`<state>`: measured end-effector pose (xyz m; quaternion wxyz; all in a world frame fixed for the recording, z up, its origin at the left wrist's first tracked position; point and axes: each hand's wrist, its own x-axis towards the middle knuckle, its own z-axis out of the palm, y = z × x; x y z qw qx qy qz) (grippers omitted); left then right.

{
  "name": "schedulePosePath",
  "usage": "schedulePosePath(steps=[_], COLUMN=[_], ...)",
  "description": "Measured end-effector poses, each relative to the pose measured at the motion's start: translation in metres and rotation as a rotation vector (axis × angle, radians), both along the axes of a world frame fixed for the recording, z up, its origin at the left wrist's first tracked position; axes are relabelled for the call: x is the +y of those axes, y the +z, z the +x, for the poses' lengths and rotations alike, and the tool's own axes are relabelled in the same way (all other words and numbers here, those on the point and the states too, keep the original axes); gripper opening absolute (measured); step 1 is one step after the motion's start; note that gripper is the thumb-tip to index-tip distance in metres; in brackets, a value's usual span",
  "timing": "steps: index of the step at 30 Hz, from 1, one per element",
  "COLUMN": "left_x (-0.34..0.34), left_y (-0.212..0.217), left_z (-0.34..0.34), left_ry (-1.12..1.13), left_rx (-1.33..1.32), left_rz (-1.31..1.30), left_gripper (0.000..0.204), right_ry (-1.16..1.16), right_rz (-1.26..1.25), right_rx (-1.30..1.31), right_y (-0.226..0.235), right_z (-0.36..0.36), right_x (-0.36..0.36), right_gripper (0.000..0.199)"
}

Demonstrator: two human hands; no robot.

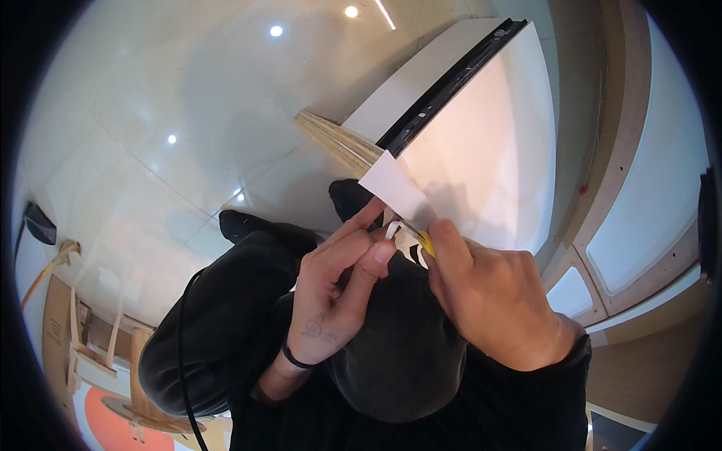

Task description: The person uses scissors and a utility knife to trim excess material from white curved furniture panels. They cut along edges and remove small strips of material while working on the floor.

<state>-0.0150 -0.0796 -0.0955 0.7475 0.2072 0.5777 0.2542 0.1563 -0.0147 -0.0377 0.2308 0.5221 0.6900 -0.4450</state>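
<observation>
your left hand [335, 289] pinches a white strip [390, 228] at its fingertips; your right hand [492, 301], just right of it, is closed around a yellow-handled blade [425, 242]. the blade's long axis points up-left, toward the white panel [481, 158] corner beyond, nearer your right hand.
</observation>
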Motion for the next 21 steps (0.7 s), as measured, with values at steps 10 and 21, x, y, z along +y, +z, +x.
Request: schedulePosePath(steps=[10,21], left_x=[-0.001,0.020], left_y=[-0.011,-0.017], left_z=[-0.003,-0.013], left_ry=[-0.094,-0.289], left_rx=[0.073,0.483], left_rz=[0.178,0.720], left_gripper=[0.025,0.019], right_ry=[-0.051,-0.416], right_rz=[0.057,0.083], right_rx=[0.061,0.230], right_y=[-0.001,-0.003], right_z=[0.004,0.027], right_x=[-0.005,-0.035], right_gripper=[0.022,0.021])
